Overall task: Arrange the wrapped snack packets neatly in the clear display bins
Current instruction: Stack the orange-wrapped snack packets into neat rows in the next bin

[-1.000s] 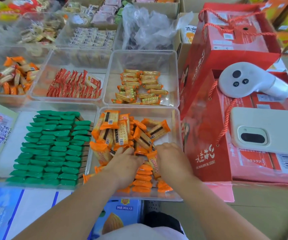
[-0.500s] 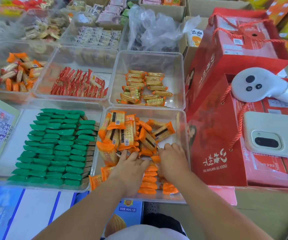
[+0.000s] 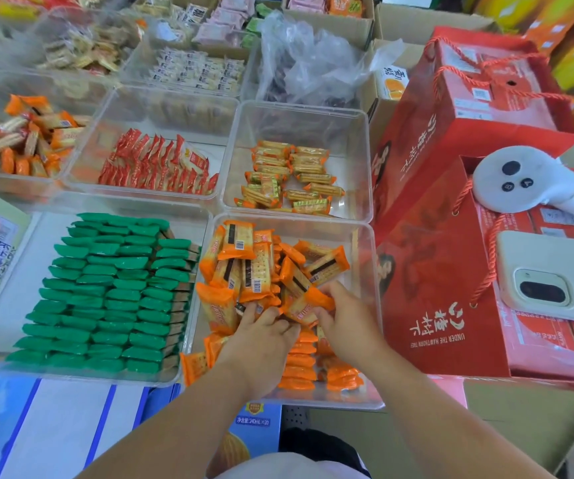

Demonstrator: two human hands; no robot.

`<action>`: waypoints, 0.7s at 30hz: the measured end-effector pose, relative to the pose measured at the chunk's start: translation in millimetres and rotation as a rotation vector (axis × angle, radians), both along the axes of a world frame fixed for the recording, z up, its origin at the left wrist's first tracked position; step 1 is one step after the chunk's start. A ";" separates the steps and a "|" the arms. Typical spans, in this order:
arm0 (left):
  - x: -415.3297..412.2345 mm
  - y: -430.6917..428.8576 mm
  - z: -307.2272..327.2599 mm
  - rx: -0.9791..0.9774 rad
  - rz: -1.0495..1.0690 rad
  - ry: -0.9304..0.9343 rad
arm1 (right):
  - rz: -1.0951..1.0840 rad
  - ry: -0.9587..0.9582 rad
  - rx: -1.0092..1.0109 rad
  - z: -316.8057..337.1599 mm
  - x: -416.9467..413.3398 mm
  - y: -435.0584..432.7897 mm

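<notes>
Clear bin (image 3: 362, 257), right hand (image 3: 349, 328) now pinching orange packet (image 3: 308, 305)

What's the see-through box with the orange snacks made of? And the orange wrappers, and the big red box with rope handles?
The see-through box looks like hard clear plastic: glossy, you see through its walls. The orange wrappers look like thin shiny plastic film, crinkled. The red box looks like printed cardboard, with folded edges.

2 hands: the left hand (image 3: 261, 344) and the right hand (image 3: 347, 326). 5 clear bins (image 3: 299, 108) fill the 2 nearest rows, 2 in front and 3 behind; farther ones blur together. The orange packets (image 3: 254, 267) and green packets (image 3: 106, 292) are too many to count. 2 red gift boxes (image 3: 434, 288), 1 white controller (image 3: 527, 178), 1 phone (image 3: 554, 274), 1 plastic bag (image 3: 306, 60).
</notes>
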State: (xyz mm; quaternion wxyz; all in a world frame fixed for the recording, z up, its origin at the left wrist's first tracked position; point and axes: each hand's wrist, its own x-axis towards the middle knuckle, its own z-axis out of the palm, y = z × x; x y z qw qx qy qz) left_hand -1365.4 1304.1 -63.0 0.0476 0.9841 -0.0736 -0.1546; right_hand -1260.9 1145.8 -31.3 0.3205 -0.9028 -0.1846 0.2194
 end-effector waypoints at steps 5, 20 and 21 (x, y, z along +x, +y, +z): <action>0.1 2.0 6.5 -0.148 0.067 -0.045 | 0.050 0.011 -0.062 -19.6 2.7 3.2; 0.9 2.5 1.7 -0.123 0.115 -0.055 | -0.191 0.115 0.048 -45.0 24.2 29.3; 0.8 2.5 1.6 -0.126 0.121 -0.066 | -0.149 0.172 0.056 -47.0 26.7 34.4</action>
